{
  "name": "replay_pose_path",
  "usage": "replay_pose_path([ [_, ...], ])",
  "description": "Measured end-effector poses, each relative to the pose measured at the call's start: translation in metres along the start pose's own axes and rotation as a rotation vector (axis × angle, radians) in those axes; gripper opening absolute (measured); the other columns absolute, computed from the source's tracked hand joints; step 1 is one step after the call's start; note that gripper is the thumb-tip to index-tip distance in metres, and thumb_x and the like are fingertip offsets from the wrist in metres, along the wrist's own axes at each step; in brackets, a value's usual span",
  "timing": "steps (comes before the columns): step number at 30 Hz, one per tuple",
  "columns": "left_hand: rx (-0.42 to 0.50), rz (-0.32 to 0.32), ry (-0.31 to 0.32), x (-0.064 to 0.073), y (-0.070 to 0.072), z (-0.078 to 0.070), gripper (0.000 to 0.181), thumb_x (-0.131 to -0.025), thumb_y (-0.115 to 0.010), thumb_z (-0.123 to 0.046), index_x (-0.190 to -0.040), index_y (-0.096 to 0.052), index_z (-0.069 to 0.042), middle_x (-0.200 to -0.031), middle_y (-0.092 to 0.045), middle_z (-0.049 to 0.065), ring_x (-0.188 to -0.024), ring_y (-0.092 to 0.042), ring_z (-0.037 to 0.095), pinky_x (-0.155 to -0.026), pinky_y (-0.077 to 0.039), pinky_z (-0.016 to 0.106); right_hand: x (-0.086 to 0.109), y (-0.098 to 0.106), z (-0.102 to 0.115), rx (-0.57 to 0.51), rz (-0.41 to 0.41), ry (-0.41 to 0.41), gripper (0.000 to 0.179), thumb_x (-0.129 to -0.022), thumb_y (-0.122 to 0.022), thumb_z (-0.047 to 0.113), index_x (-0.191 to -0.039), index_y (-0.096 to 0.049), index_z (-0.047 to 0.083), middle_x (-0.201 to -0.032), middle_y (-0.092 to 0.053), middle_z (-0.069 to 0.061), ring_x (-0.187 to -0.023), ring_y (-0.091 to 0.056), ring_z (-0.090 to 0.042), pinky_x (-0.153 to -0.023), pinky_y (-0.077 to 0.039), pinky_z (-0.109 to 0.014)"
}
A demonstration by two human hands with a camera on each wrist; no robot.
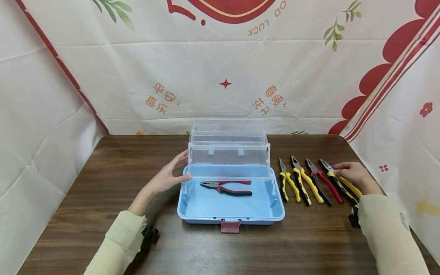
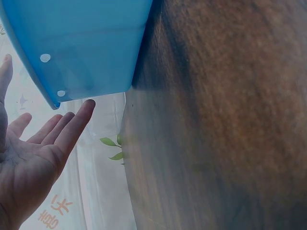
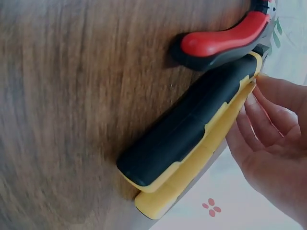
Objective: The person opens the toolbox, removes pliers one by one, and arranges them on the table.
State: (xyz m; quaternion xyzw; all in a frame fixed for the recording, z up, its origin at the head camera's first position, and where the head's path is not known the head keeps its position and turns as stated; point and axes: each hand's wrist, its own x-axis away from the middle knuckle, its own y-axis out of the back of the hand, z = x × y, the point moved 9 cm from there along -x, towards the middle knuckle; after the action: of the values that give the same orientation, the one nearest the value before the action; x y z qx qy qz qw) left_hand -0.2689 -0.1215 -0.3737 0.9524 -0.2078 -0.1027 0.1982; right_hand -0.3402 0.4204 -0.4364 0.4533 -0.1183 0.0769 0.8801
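Note:
My left hand (image 1: 170, 175) is at the left side of a light blue toolbox (image 1: 203, 208), its thumb at the clear raised lid (image 1: 228, 156). In the left wrist view its fingers (image 2: 72, 127) are extended beside the box's blue wall. Inside the box lie combination pliers (image 1: 227, 187) with red and black handles. At the right, my right hand (image 1: 354, 173) pinches the rightmost pliers, with yellow and black handles (image 1: 338, 181), near the pivot. The right wrist view shows thumb and fingers at the upper end of the yellow handle (image 3: 211, 143).
Left of the held pliers, red and black pliers (image 1: 323, 177), yellow and black pliers (image 1: 304, 179) and slim long-nose pliers (image 1: 287, 179) lie in a row. A mauve latch (image 1: 230, 226) hangs at the box front. Printed cloth (image 1: 220, 65) rises behind the wooden table (image 1: 113, 179).

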Motion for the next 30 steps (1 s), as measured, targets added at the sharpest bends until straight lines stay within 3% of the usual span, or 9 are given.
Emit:
replay_pose_path([
  [5,-0.001,0.003,-0.005,0.0,0.0,-0.001,0.074,-0.083,-0.061,-0.009,-0.14,-0.015,-0.007,-0.137,-0.027,0.022,-0.124,-0.026,0.036,-0.096,-0.026,0.051,0.002,0.009,0.01,-0.044,-0.088,0.018,0.051,-0.088,-0.051,0.033,-0.12,-0.047,-0.007,-0.114,-0.046,-0.03,-0.097,-0.045,-0.036,-0.065,-0.044,-0.034],
  [11,-0.002,0.001,-0.009,0.0,0.001,0.004,0.074,-0.083,-0.062,-0.01,-0.141,-0.015,-0.008,-0.137,-0.026,0.022,-0.124,-0.025,0.036,-0.096,-0.026,0.05,0.014,0.023,0.077,-0.022,-0.167,0.191,0.055,-0.088,-0.048,0.041,-0.122,-0.048,-0.002,-0.115,-0.049,-0.026,-0.097,-0.047,-0.033,-0.068,-0.043,-0.036],
  [16,-0.015,-0.007,-0.016,-0.005,0.002,0.023,0.076,-0.083,-0.063,-0.016,-0.141,-0.015,-0.015,-0.138,-0.027,0.017,-0.125,-0.026,0.031,-0.096,-0.027,0.048,0.02,0.012,0.139,-0.11,-0.117,0.29,0.053,-0.087,-0.052,0.04,-0.124,-0.048,0.003,-0.12,-0.049,-0.018,-0.098,-0.051,-0.019,-0.074,-0.045,-0.029],
  [19,-0.018,-0.008,-0.024,-0.006,0.001,0.03,0.076,-0.082,-0.064,-0.021,-0.141,-0.015,-0.02,-0.139,-0.028,0.013,-0.125,-0.027,0.027,-0.096,-0.028,0.046,0.025,-0.002,0.173,-0.19,-0.068,0.345,0.051,-0.087,-0.053,0.037,-0.125,-0.047,0.004,-0.122,-0.049,-0.016,-0.102,-0.049,-0.017,-0.08,-0.044,-0.032],
  [23,-0.009,-0.007,-0.038,-0.007,0.001,0.031,0.076,-0.082,-0.064,-0.023,-0.141,-0.016,-0.021,-0.138,-0.028,0.012,-0.125,-0.028,0.027,-0.096,-0.027,0.047,0.032,-0.019,0.215,-0.237,-0.037,0.422,0.047,-0.086,-0.055,0.035,-0.122,-0.05,0.005,-0.12,-0.051,-0.013,-0.105,-0.049,-0.022,-0.086,-0.04,-0.042],
  [26,-0.019,-0.007,-0.032,-0.007,0.0,0.029,0.076,-0.082,-0.063,-0.021,-0.141,-0.015,-0.021,-0.139,-0.028,0.012,-0.125,-0.028,0.027,-0.096,-0.027,0.047,0.038,-0.032,0.245,-0.264,-0.011,0.515,0.042,-0.087,-0.056,0.03,-0.12,-0.053,0.003,-0.117,-0.054,-0.012,-0.103,-0.051,-0.022,-0.085,-0.041,-0.039],
  [30,0.0,-0.001,-0.038,-0.004,-0.001,0.017,0.075,-0.083,-0.062,-0.014,-0.141,-0.015,-0.013,-0.138,-0.027,0.018,-0.125,-0.026,0.033,-0.096,-0.025,0.051,0.049,-0.055,0.287,-0.258,0.052,0.708,0.033,-0.089,-0.054,0.017,-0.117,-0.053,-0.001,-0.112,-0.056,-0.015,-0.098,-0.054,-0.022,-0.08,-0.045,-0.031],
])
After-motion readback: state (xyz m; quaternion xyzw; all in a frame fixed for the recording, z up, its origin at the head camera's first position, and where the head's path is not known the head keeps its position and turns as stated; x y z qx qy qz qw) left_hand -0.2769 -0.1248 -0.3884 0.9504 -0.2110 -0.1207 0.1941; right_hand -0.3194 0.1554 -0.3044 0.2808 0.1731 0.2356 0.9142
